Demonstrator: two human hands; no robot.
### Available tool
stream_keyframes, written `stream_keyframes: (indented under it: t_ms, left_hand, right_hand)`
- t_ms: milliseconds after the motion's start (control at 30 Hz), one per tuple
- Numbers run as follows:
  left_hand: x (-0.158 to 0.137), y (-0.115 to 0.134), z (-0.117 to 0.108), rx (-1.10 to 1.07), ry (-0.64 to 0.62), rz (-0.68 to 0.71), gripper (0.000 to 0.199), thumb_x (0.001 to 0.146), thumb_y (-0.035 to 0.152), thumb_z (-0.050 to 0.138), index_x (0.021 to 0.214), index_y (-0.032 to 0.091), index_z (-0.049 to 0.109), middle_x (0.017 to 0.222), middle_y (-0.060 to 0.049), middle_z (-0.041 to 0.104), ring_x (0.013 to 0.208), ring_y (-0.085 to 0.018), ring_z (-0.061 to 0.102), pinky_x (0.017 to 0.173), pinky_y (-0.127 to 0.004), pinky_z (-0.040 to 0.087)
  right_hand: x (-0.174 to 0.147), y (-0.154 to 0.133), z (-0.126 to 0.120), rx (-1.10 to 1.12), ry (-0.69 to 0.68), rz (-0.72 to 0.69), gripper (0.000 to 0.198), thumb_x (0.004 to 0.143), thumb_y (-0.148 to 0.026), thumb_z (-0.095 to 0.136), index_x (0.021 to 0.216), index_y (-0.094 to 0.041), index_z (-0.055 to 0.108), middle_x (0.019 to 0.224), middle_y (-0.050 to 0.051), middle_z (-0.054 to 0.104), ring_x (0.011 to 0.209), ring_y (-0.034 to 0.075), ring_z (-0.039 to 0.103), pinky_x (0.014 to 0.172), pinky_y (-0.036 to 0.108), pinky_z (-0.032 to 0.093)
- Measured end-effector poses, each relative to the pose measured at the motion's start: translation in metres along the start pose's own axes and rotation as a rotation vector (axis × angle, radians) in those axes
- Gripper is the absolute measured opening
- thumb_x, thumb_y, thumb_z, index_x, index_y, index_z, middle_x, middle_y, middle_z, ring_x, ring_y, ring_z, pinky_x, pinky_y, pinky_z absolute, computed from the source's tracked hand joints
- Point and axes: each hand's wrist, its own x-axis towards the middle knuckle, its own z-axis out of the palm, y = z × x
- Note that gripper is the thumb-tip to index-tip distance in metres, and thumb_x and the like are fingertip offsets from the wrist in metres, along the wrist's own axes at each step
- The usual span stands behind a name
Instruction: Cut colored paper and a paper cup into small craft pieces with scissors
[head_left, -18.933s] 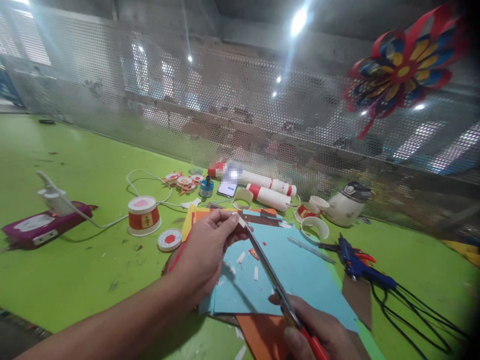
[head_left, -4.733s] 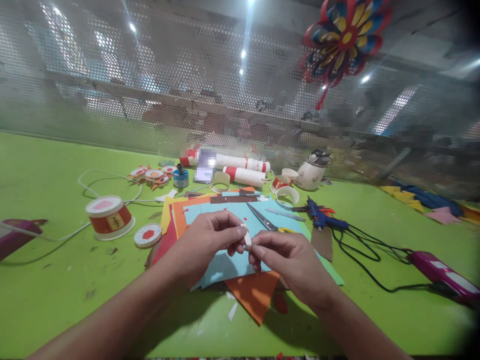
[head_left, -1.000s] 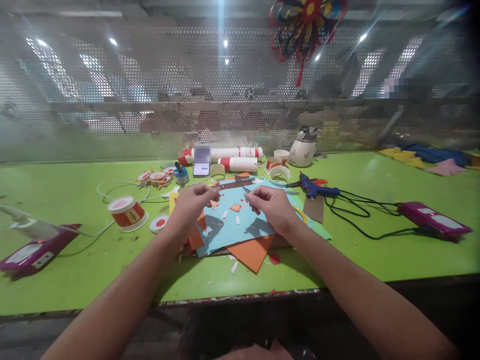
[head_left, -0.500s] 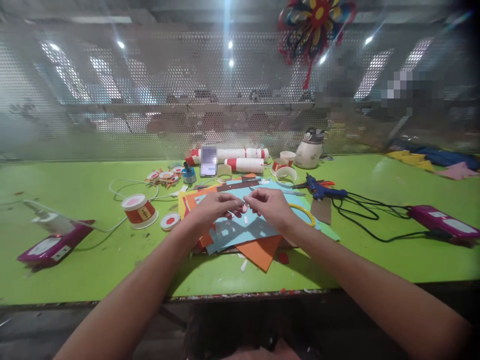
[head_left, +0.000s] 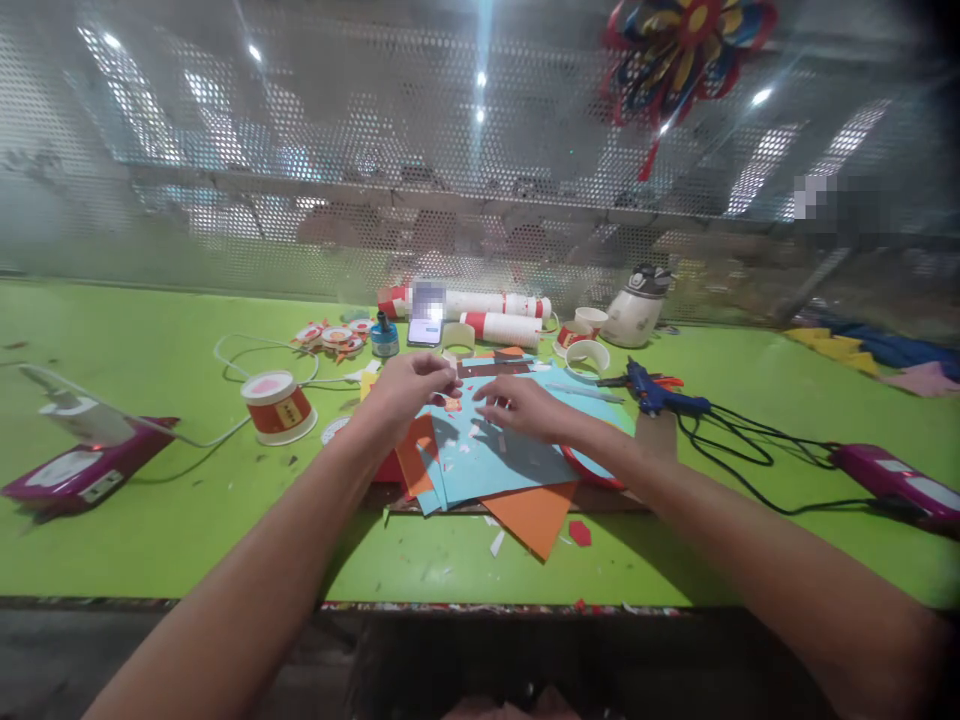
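Note:
My left hand (head_left: 409, 395) hovers over the left part of the light blue paper sheets (head_left: 517, 470), thumb and fingertips pinched together. What it pinches, if anything, is too small to make out. To its right, my right hand (head_left: 521, 408) is held low over the same sheets, thumb and fingers apart, nothing seen between them. A small orange-red cut piece (head_left: 453, 405) lies on the blue paper near my left fingertips, with tiny white and red scraps around it. Orange paper (head_left: 532, 520) sticks out beneath the blue. A red-edged ring (head_left: 589, 468) is partly covered by my right forearm.
Left stands a red-and-white paper cup (head_left: 277, 410), near a purple power strip (head_left: 90, 465). Behind the sheets are a phone (head_left: 427, 325), a blue bottle (head_left: 385, 338) and white tubes (head_left: 502, 328). A blue glue gun (head_left: 664, 392) with black cables lies right, beside a white jug (head_left: 637, 310).
My hands, which met over a small pale piece, have come apart. The left moved left and up, and the right hand's fingers have opened. The view has shifted slightly.

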Motion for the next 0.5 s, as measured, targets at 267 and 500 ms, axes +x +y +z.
stream_keyframes:
  t_ms: [267, 500]
  left_hand:
    - [0.004, -0.006, 0.004, -0.047, 0.062, 0.0, 0.012, 0.069, 0.02, 0.067, 0.07, 0.014, 0.056, 0.065, -0.004, 0.066, 0.065, -0.015, 0.064, 0.059, -0.026, 0.046]
    - [0.005, -0.006, 0.004, -0.001, 0.058, -0.013, 0.008, 0.072, 0.017, 0.063, 0.069, 0.014, 0.056, 0.062, -0.003, 0.064, 0.06, -0.013, 0.061, 0.056, -0.025, 0.044]
  right_hand:
    - [0.03, -0.01, -0.004, -0.305, -0.454, -0.206, 0.021, 0.091, -0.027, 0.057, 0.109, -0.017, 0.061, 0.111, 0.006, 0.064, 0.092, 0.019, 0.064, 0.079, 0.04, 0.053]
    - [0.032, -0.003, -0.008, -0.32, -0.482, -0.212, 0.018, 0.092, -0.027, 0.056, 0.105, -0.016, 0.062, 0.103, 0.005, 0.066, 0.083, 0.016, 0.065, 0.072, 0.035, 0.055]
